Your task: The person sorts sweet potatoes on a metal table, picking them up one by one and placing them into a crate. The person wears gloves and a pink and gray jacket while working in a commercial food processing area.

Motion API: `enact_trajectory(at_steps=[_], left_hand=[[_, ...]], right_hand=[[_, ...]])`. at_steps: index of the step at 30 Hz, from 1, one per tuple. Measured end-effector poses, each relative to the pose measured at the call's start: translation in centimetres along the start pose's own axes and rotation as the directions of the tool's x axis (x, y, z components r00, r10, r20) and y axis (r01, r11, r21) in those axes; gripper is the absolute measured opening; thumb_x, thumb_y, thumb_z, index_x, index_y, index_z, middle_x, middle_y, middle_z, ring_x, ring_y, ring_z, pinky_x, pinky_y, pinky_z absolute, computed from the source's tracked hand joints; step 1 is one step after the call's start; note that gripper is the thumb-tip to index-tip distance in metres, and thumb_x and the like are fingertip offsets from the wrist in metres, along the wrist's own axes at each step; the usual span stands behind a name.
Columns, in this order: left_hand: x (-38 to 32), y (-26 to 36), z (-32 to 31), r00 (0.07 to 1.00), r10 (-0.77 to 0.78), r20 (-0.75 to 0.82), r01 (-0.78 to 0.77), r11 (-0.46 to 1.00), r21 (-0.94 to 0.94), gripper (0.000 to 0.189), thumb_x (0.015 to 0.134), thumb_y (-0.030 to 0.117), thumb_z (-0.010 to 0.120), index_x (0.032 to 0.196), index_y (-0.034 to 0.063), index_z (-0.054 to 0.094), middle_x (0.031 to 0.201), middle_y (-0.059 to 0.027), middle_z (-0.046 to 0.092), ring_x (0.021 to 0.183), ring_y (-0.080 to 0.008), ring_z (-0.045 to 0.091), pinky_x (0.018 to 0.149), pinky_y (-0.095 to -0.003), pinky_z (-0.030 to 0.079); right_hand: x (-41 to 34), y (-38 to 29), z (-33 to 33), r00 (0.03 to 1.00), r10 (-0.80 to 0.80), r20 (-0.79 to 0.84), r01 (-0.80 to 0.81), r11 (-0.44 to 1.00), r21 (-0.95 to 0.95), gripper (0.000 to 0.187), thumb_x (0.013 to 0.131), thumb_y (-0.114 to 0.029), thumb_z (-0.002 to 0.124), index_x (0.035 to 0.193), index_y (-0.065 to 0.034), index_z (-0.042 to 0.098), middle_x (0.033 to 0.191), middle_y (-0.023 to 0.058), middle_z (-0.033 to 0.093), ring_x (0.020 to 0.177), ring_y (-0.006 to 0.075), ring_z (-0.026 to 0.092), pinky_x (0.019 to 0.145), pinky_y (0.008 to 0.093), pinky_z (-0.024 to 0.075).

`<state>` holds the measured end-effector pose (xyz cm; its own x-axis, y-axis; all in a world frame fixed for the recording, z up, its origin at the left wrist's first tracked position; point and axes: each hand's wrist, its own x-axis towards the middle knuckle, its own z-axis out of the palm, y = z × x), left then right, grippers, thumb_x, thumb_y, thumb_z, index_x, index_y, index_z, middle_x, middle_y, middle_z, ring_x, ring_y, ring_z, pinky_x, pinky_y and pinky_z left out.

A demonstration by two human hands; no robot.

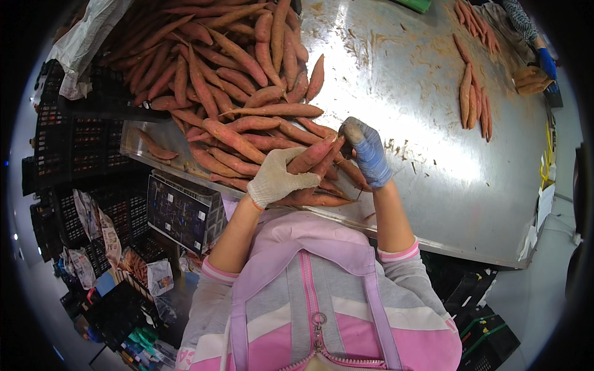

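My left hand (280, 176), in a cream knitted glove, is closed around two sweet potatoes (312, 155) held side by side over the table's near edge. At their tips is my right hand (364, 150), in a blue glove with a dirty grey thumb; its fingers are bent, and whether they grip a tip is hidden. A large heap of reddish sweet potatoes (236, 55) spreads from the upper left down to my hands. More of them lie under and around my left hand. At the right, a few sweet potatoes (472, 99) lie in small groups on the metal table (436, 195).
Black plastic crates (95, 143) are stacked at the left, beside a white sack (88, 41). A co-worker's blue-gloved hand (547, 62) is at the far right, by a brown bag (531, 81). More black crates (487, 341) stand at the lower right. Bits of dirt lie on the table.
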<state>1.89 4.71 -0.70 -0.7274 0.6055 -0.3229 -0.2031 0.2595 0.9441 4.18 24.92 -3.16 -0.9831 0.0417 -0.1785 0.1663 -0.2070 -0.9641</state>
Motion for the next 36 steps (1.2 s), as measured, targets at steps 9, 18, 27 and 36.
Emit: enact_trajectory(at_steps=[9, 18, 27, 36], left_hand=[[-0.1, -0.9, -0.2, 0.990, 0.002, 0.142, 0.017, 0.992, -0.128, 0.033, 0.071, 0.019, 0.074, 0.094, -0.0009, 0.063, 0.085, -0.0015, 0.061, 0.079, -0.0090, 0.053, 0.071, -0.0238, 0.044], [0.0, -2.4, -0.9, 0.976, -0.028, 0.216, 0.045, 0.997, -0.071, 0.046, 0.068, 0.016, 0.073, 0.108, -0.0025, 0.059, 0.089, -0.0001, 0.060, 0.079, -0.0084, 0.053, 0.071, -0.0224, 0.044], [0.0, -2.6, -0.8, 0.987, -0.119, -0.108, 0.043, 0.842, -0.538, 0.034, 0.078, 0.017, 0.064, 0.105, -0.0017, 0.056, 0.087, -0.0046, 0.060, 0.076, -0.0126, 0.057, 0.066, -0.0236, 0.046], [1.0, -3.9, -0.5, 0.928, -0.292, -0.230, -0.071, 0.469, -0.880, 0.037, 0.090, 0.021, 0.055, 0.120, 0.0026, 0.046, 0.110, -0.0091, 0.054, 0.100, -0.0202, 0.055, 0.089, -0.0330, 0.048]], right_hand=[[-0.4, -1.8, -0.6, 0.928, 0.218, 0.301, -0.316, 0.889, 0.331, 0.051, 0.082, -0.045, 0.063, 0.110, -0.0034, 0.055, 0.066, -0.0066, 0.048, 0.056, 0.0018, 0.037, 0.049, 0.0172, 0.0285], [-0.4, 1.5, -0.8, 0.882, 0.179, 0.436, -0.444, 0.628, 0.640, 0.026, 0.088, -0.032, 0.058, 0.078, -0.0091, 0.052, 0.058, -0.0040, 0.042, 0.042, 0.0051, 0.030, 0.038, 0.0190, 0.0247], [-0.5, 3.4, -1.4, 0.990, 0.056, 0.131, -0.035, 0.987, -0.154, 0.040, 0.087, -0.027, 0.063, 0.116, -0.0012, 0.052, 0.102, 0.0071, 0.057, 0.090, 0.0141, 0.055, 0.080, 0.0276, 0.0468], [-3.4, 1.4, 2.6, 0.940, 0.224, 0.258, -0.202, 0.973, -0.109, 0.061, 0.087, -0.033, 0.061, 0.133, 0.0002, 0.040, 0.126, 0.0136, 0.050, 0.115, 0.0214, 0.049, 0.093, 0.0325, 0.0437]])
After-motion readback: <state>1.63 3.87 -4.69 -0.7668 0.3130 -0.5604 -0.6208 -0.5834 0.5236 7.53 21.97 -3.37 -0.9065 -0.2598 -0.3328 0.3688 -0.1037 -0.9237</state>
